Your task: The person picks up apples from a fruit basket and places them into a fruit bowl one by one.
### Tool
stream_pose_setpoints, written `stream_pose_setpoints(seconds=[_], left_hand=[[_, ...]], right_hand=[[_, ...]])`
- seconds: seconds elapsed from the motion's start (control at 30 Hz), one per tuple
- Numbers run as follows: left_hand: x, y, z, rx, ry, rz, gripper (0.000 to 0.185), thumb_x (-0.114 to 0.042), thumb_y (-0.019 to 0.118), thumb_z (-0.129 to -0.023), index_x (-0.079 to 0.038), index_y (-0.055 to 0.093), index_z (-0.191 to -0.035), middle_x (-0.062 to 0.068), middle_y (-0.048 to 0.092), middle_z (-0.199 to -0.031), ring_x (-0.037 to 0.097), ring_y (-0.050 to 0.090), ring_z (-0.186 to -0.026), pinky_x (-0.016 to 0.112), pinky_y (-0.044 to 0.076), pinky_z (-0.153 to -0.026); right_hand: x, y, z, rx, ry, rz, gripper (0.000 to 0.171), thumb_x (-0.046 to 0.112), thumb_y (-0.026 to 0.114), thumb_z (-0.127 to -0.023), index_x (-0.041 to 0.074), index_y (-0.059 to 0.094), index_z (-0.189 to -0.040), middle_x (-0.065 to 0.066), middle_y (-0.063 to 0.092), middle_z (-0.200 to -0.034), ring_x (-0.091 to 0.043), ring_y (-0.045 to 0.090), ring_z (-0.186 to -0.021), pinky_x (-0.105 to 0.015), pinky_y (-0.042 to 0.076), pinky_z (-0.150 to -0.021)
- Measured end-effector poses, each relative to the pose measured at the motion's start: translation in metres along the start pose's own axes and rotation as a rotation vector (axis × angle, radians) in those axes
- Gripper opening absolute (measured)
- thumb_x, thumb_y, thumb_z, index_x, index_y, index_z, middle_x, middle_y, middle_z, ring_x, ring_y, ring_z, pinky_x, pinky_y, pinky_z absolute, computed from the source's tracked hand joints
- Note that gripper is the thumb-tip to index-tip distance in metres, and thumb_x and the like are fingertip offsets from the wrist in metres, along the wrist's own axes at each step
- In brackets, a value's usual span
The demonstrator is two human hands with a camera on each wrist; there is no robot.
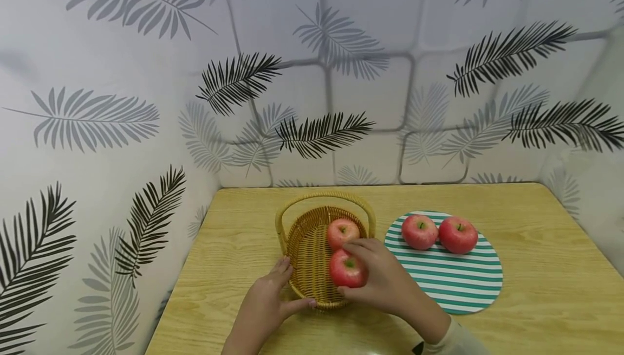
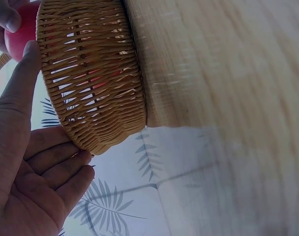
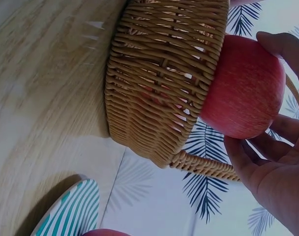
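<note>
A wicker basket with an arched handle stands on the table, and one apple lies inside at its right. My right hand grips another apple between thumb and fingers over the basket's near right part. In the right wrist view that held apple sits at the rim, mostly above it. My left hand rests against the basket's near left side. In the left wrist view its thumb lies at the rim and its fairly straight fingers touch the woven wall.
Right of the basket lies an oval mat with green and white stripes. Two red apples, a left one and a right one, sit side by side on its far part. A leaf-patterned wall covering rises behind the wooden table.
</note>
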State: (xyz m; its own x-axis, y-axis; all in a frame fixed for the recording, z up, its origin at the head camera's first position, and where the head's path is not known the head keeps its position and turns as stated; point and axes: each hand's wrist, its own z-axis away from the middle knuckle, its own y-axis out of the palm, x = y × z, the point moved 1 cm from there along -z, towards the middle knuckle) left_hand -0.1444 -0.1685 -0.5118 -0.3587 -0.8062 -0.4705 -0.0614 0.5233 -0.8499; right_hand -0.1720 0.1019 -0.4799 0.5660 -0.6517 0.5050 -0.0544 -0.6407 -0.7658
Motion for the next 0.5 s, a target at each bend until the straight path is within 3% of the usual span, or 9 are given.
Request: stream_pose_setpoints(seconds=[0.5], left_hand=[[0.006, 0.005, 0.000, -0.004, 0.001, -0.008, 0.092, -0.067, 0.082, -0.078, 0.005, 0.070, -0.135, 0.025, 0.061, -0.147, 0.035, 0.061, -0.139, 0.047, 0.057, -0.107]], right_hand=[[-0.005, -0.018, 0.011, -0.049, -0.013, -0.016, 0.073, 0.034, 0.100, -0.068, 0.007, 0.073, -0.130, -0.002, 0.071, -0.130, -0.021, 0.065, -0.122, -0.045, 0.062, -0.098]])
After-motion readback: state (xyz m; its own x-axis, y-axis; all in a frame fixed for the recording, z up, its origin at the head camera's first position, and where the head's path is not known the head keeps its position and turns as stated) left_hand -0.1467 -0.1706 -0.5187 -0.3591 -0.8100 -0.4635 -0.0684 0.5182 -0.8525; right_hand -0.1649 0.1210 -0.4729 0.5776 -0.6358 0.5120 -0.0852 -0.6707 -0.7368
